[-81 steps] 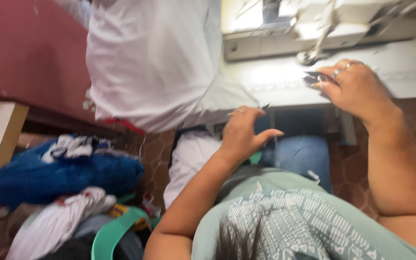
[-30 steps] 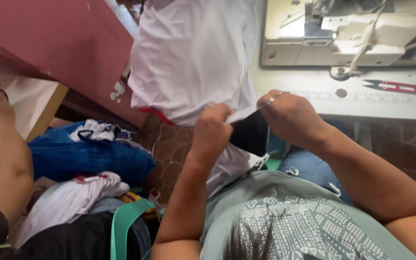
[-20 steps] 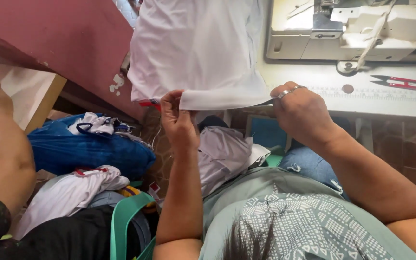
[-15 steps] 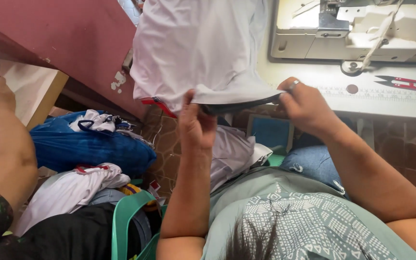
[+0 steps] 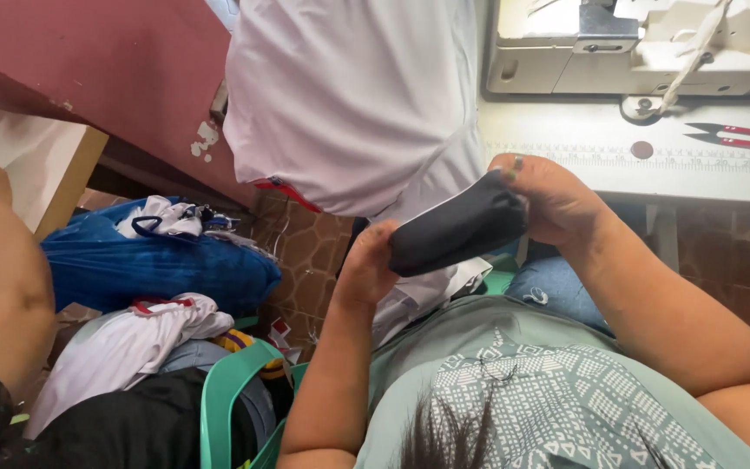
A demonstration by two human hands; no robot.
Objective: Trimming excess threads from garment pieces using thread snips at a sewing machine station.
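A black piece of fabric [image 5: 457, 230] is held between both my hands in front of my chest. My left hand [image 5: 365, 265] grips its lower left end. My right hand [image 5: 549, 198] pinches its upper right end, thumb on top. Right behind it hangs a white garment [image 5: 353, 100], draped down over the edge of the sewing table [image 5: 601, 161]. More white cloth [image 5: 418, 295] lies on my lap under the black piece.
A white sewing machine [image 5: 644, 43] stands on the table, with red-handled thread snips [image 5: 740, 136] beside it. A blue bag [image 5: 145, 260] of clothes and a green plastic basket [image 5: 227, 399] sit on the floor at left. Another person's arm [image 5: 2, 278] is at far left.
My hands have pulled away from the white garment's hem and now hold a folded black piece, which has come up in front of the white cloth. The view has shifted slightly.
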